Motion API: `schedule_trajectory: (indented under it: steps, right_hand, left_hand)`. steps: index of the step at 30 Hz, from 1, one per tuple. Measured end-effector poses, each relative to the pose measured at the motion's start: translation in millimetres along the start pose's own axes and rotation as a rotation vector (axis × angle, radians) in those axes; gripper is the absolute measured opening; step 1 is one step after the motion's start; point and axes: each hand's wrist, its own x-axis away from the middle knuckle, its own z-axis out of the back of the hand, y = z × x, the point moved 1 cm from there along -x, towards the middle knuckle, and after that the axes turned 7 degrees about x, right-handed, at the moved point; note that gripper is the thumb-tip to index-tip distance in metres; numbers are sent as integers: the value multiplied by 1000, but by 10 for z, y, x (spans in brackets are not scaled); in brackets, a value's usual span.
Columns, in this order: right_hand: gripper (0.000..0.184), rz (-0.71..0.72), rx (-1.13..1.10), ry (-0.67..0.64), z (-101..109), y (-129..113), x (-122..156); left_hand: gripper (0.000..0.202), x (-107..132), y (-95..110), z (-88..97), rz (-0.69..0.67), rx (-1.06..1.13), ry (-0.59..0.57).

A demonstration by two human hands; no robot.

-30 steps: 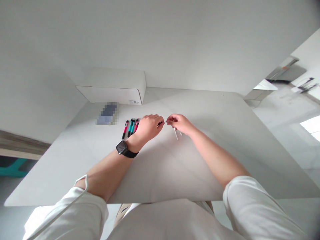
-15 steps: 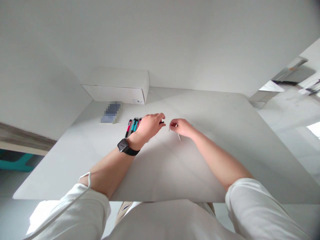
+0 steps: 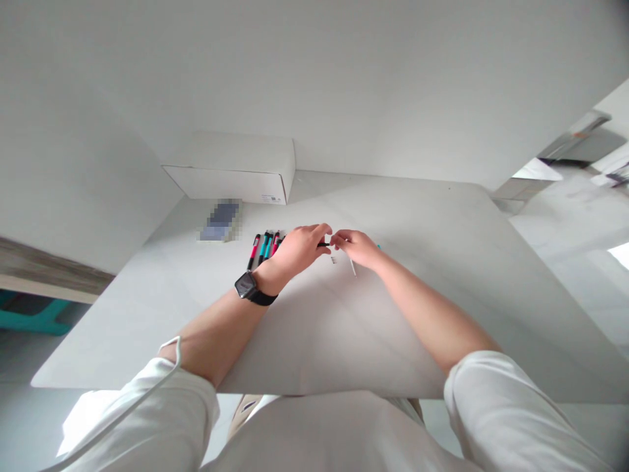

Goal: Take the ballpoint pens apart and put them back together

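Observation:
My left hand (image 3: pixel 298 249), with a black watch on its wrist, is closed in a pinch round a small dark pen part (image 3: pixel 323 244). My right hand (image 3: pixel 357 248) is closed too, and its fingertips meet the same dark part from the right. A thin white refill (image 3: pixel 352 266) sticks out below my right hand, and a tiny pale piece (image 3: pixel 333 260) lies on the white table (image 3: pixel 442 262) between the hands. Several pink and teal pens (image 3: pixel 264 248) lie side by side just left of my left hand.
A white cardboard box (image 3: pixel 236 170) stands against the wall at the table's back left. A small blurred dark object (image 3: pixel 219 221) lies in front of it. A teal bit (image 3: pixel 379 247) shows behind my right wrist. White sleeves frame the table's near edge.
The hands drew apart half a second ago, then came back together. The dark part now shows between the fingertips, and the tiny pale piece lies on the table.

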Motion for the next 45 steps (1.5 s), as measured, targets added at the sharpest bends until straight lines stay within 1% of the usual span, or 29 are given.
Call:
schedule_trajectory:
  steps: [4, 6, 9, 10, 14, 15, 20, 24, 26, 29, 30, 31, 32, 34, 36, 39, 41, 43, 45]
  right_hand:
    - [38, 12, -222, -85, -49, -70, 39]
    - [35, -1, -266, -74, -61, -73, 41]
    - [35, -45, -263, -6, -25, -27, 21]
    - [36, -63, -257, 20, -5, -4, 13]
    - [40, -107, -254, 89, 54, 80, -12]
    - [40, -107, -261, 94, 54, 96, -16]
    - [44, -99, -325, 88, -4, 146, -36]
    - [48, -106, -310, 122, -21, 129, -25]
    - [46, -89, -288, 147, -5, 89, -4]
    - [34, -46, -293, 197, 28, 17, 31]
    - [33, -35, -315, 208, 35, -1, 38]
    - [36, -28, -347, 211, 39, -12, 42]
    - [40, -26, -384, 200, 37, -17, 43]
    - [38, -29, -440, 147, 24, -14, 37]
    - [38, -26, -448, 100, 10, -6, 30]
    - [31, -18, -460, 106, 6, -10, 32]
    - [37, -39, -504, 85, 8, -24, 38]
    - [36, -80, -522, 36, 4, -33, 42]
    - [37, -100, -492, 14, -2, -33, 38]
  left_hand:
    - [34, 12, 54, -21, -57, 42, -7]
    - [37, 14, 57, -23, -74, 58, 5]
    - [45, 8, 26, -3, -86, 48, 46]
    - [42, 4, 10, 8, -85, 31, 58]
    - [14, -11, -48, 42, -57, -30, 82]
    - [12, -13, -56, 46, -47, -30, 87]
    - [19, -14, -55, 38, 0, -27, 123]
    - [26, -10, -33, 7, -6, -17, 108]
    - [27, -10, -25, -2, -7, -8, 116]
    - [29, -12, -20, 9, 12, -6, 149]
    - [29, -13, -18, 18, 19, -8, 161]
    - [29, -13, -15, 28, 24, -10, 170]
    - [28, -13, -11, 37, 24, -11, 175]
    - [27, -12, -1, 48, 14, -10, 170]
    - [27, -9, 9, 49, 3, -14, 156]
    - [28, -6, 15, 46, 13, -23, 147]
    - [28, -5, 19, 50, 25, -20, 146]
    - [28, -3, 25, 58, 31, -19, 144]
    - [29, -3, 31, 64, 36, -21, 139]
